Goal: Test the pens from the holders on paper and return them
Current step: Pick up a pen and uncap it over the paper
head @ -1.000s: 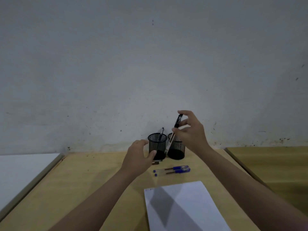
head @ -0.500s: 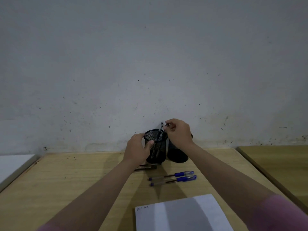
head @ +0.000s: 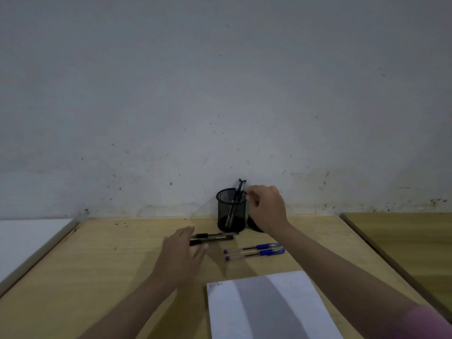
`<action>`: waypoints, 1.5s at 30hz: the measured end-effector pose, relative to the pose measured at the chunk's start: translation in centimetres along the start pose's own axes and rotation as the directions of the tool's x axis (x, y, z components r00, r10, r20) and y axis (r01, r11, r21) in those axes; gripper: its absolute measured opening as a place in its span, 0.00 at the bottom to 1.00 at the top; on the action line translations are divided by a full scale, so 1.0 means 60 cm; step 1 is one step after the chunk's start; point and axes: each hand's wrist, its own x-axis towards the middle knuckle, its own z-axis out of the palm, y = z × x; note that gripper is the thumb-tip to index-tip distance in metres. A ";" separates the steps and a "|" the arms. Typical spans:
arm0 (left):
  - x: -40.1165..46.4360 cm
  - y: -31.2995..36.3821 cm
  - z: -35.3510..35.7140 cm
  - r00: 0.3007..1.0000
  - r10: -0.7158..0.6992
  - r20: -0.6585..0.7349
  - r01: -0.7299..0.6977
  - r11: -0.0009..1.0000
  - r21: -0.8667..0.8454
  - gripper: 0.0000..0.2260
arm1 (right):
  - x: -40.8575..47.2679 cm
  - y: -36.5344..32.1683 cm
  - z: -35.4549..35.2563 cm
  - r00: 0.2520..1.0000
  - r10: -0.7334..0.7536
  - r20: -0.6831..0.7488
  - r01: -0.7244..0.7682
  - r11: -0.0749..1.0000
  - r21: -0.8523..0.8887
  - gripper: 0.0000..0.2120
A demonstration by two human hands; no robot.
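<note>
Now left hand (head: 182, 250), fingers spread, reaches the black pens (head: 212, 237) lying crosswise just ahead; right hand (head: 266, 209), loosely curled, empty, beside holder (head: 231, 210).

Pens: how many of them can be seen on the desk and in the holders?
6. Two black pens stand in the left mesh holder, two dark pens lie by the left hand, two blue pens lie before the paper. The right hand hides the second holder; more possible.
</note>
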 end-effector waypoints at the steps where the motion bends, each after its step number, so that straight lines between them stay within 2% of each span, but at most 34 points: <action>1: -0.027 -0.012 -0.006 0.999 -0.030 0.033 0.028 0.997 0.074 0.27 | -0.015 -0.006 0.001 0.999 -0.033 0.041 0.033 0.999 -0.002 0.09; 4: -0.091 -0.047 -0.019 0.975 -0.155 0.160 0.104 0.952 0.288 0.30 | -0.055 -0.031 0.013 0.968 -0.061 0.243 0.067 0.998 -0.017 0.09; 8: -0.114 -0.054 -0.019 0.966 -0.167 0.198 0.091 0.935 0.341 0.35 | -0.087 -0.061 0.046 0.906 -0.035 0.422 0.067 0.996 -0.060 0.12; 12: -0.107 -0.059 -0.012 0.979 -0.141 0.149 0.077 0.926 0.370 0.45 | -0.098 -0.079 0.082 0.872 -0.051 0.487 0.130 0.983 -0.128 0.15; 21: -0.106 -0.066 -0.010 0.985 -0.143 0.100 0.103 0.940 0.326 0.44 | -0.093 -0.090 0.147 0.856 -0.033 0.516 0.152 0.970 -0.190 0.14; 24: -0.105 -0.067 -0.012 0.986 -0.139 0.090 0.111 0.958 0.266 0.40 | -0.091 -0.090 0.150 0.850 -0.055 0.524 0.188 0.961 -0.204 0.12; 28: -0.104 -0.070 -0.012 0.995 -0.095 -0.002 0.095 0.989 0.116 0.36 | -0.105 -0.097 0.127 0.863 -0.099 0.496 0.214 0.960 -0.180 0.13; 31: -0.115 -0.064 -0.019 0.995 0.018 -0.096 -0.012 0.998 0.065 0.31 | -0.126 -0.111 0.085 0.855 -0.145 0.499 0.258 0.952 -0.165 0.12; 34: -0.135 -0.059 -0.020 0.966 0.135 -0.221 -0.129 0.991 0.045 0.23 | -0.151 -0.130 0.029 0.835 -0.209 0.509 0.323 0.935 -0.145 0.12; 40: -0.190 -0.007 -0.037 0.947 0.161 -0.278 -0.202 0.972 -0.122 0.09 | -0.196 -0.166 -0.071 0.788 -0.363 0.497 0.483 0.865 -0.134 0.12; 41: -0.197 0.003 -0.044 0.939 0.165 -0.303 -0.213 0.967 -0.136 0.07 | -0.204 -0.175 -0.085 0.801 -0.386 0.458 0.493 0.859 -0.138 0.11; 43: -0.211 0.023 -0.064 0.922 0.146 -0.360 -0.221 0.959 -0.179 0.06 | -0.218 -0.189 -0.107 0.870 -0.416 0.264 0.462 0.875 -0.143 0.06; 45: -0.227 0.043 -0.084 0.915 0.088 -0.394 -0.196 0.950 -0.242 0.06 | -0.238 -0.206 -0.124 0.945 -0.325 0.028 0.327 0.941 -0.088 0.03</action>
